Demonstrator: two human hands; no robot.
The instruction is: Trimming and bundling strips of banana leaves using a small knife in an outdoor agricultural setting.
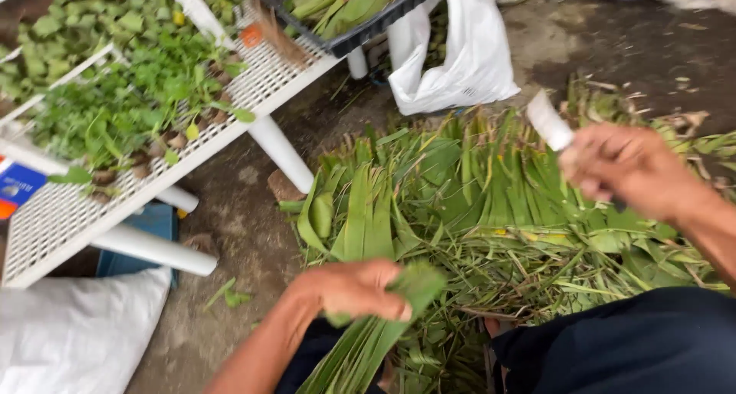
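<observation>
My left hand (349, 288) is closed around a bundle of long green leaves (368, 340) held low in front of me, between my knees. My right hand (625, 168) is raised at the right and grips a small knife with a pale blade (549, 119) pointing up and to the left. A big heap of cut long leaves (475, 202) lies on the ground between both hands, its tips toward the left.
A white slatted rack (92, 210) on white tube legs carries leafy green herbs (115, 95) at the left. A dark crate of leaves (345, 11) rests on it. White plastic bags (468, 57) stand behind the heap. A white sack (77, 333) lies bottom left.
</observation>
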